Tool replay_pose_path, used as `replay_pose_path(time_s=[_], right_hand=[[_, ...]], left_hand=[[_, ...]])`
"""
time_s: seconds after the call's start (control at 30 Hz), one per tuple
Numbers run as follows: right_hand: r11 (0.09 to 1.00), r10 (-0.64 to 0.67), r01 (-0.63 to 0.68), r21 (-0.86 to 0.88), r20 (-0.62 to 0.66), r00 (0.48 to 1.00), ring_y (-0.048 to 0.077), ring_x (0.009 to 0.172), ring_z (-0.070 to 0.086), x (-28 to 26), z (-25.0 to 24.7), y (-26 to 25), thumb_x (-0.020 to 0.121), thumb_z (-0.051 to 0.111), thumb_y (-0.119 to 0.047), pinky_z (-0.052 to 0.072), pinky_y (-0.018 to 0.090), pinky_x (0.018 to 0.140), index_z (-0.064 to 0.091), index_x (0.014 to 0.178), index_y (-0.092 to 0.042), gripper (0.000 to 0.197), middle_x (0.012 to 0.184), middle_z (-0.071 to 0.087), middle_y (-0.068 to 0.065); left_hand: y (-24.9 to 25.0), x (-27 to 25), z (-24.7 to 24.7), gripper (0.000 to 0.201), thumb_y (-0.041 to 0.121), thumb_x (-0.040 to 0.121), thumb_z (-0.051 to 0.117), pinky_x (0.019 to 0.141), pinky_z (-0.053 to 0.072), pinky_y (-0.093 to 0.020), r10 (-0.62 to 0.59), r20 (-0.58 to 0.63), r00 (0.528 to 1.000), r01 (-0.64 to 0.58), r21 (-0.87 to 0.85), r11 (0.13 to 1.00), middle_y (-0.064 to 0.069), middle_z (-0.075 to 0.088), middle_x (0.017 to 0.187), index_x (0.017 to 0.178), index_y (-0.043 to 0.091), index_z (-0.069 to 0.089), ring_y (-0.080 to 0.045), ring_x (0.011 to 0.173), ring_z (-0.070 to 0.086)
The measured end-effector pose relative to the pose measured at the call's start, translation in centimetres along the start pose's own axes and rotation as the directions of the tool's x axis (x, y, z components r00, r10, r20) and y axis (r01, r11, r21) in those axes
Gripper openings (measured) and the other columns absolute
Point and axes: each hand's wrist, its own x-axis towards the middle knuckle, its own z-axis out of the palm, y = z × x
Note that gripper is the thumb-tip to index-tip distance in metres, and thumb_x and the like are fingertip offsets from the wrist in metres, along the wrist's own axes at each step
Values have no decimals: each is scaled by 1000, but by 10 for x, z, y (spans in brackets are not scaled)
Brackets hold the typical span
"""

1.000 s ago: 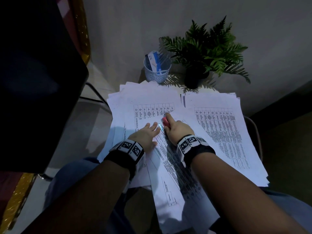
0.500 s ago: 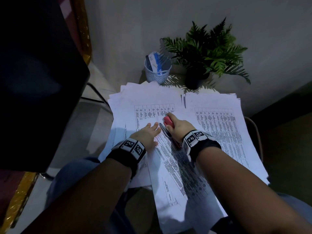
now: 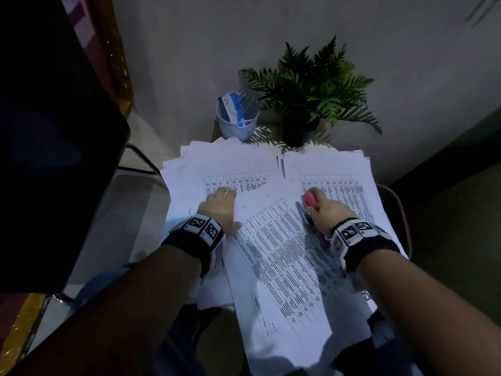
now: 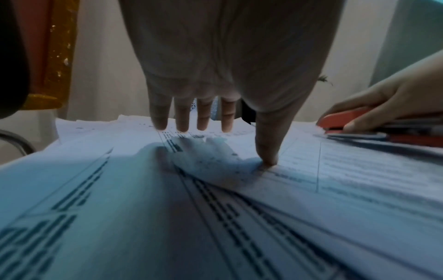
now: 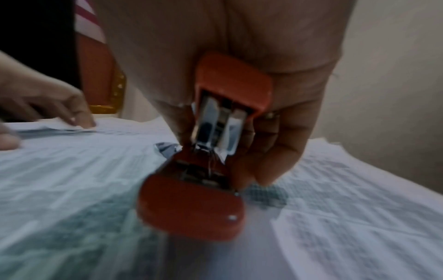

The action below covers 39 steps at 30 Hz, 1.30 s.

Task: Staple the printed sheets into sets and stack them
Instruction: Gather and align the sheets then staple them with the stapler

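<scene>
Printed sheets with tables cover the small table. A tilted set of sheets (image 3: 282, 256) lies in the middle, over a left pile (image 3: 217, 169) and beside a right pile (image 3: 333, 169). My left hand (image 3: 221, 206) lies flat with straight fingers (image 4: 182, 117) on the left pile, its thumb pressing the tilted set's edge. My right hand (image 3: 328, 210) grips a red stapler (image 3: 309, 200) over the right pile, off the tilted set's right edge. In the right wrist view the stapler (image 5: 199, 180) points away from the camera with my fingers curled round it.
A pale mesh pen cup (image 3: 237, 119) holding a blue box and a potted fern (image 3: 311, 96) stand at the table's far edge by the wall. A dark chair back (image 3: 48, 131) fills the left. My knees show below the sheets.
My right hand has carried the stapler from the tilted set's top corner off to the right. My left hand slid up and left onto the left pile and flattened.
</scene>
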Motion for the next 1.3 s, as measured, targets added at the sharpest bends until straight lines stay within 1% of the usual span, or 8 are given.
replay_pose_path(time_s=[0.27,0.37,0.5,0.6,0.73,0.87,1.13,1.3], right_hand=[[961,271,-278,-7,-196,943,36,122,44,-6,-15,29,92,48,-42,37,44,97,26,143,-19,60,134,43,18],[984,167,-129,121,-382,909,30,114,48,-19,-24,2,87,56,-41,37,40,93,52,119,-18,39,122,50,11],[783,105,-3,623,-127,986,17,84,59,-41,-26,-38,85,65,-33,49,27,70,65,88,-18,15,91,63,0],[651,68,2,759,-62,996,15,79,55,-58,-28,-58,85,65,-27,42,20,61,69,88,-11,17,82,63,0],[528,114,-30,849,-36,993,11,60,46,-75,-33,-70,85,65,-32,36,21,57,69,96,-1,34,82,59,6],[548,91,-60,834,11,996,6,59,44,-91,-40,-70,88,62,-33,36,18,56,61,78,-20,17,70,51,-5],[501,71,241,831,-317,946,10,63,51,-126,-36,-74,81,63,-8,41,16,55,65,72,-12,10,66,58,-3],[524,10,398,753,-473,881,14,66,50,-142,-35,-77,84,65,-13,44,24,67,59,67,-22,19,73,57,3]], left_hand=[[0,5,-9,57,30,84,65,92,41,-35,-111,89,990,119,-87,989,-10,47,135,133,11,41,-28,119,49],[-3,-8,-12,48,15,86,62,85,41,-29,-108,27,994,109,-418,902,-9,54,130,131,13,47,-25,109,54],[-2,-36,-23,30,10,81,63,81,46,-32,-44,-132,990,-47,-617,785,-5,64,105,108,20,58,-24,93,58],[4,-60,-29,28,9,83,61,78,44,-30,2,-200,980,-135,-651,747,-3,62,101,108,20,60,-23,92,58],[10,-85,-34,24,9,83,56,79,46,-32,62,-266,962,-214,-594,775,-2,63,95,98,28,58,-24,89,58],[15,-106,-36,28,11,81,57,77,48,-37,166,-361,917,-327,-449,832,-3,63,89,97,34,54,-27,86,56],[23,-131,-60,25,46,84,49,85,46,-36,103,-375,921,-234,-325,916,5,66,98,97,27,58,-23,94,59],[49,-132,-79,6,31,90,56,81,45,-28,105,-452,886,-343,-485,805,6,67,95,89,28,62,-15,94,59]])
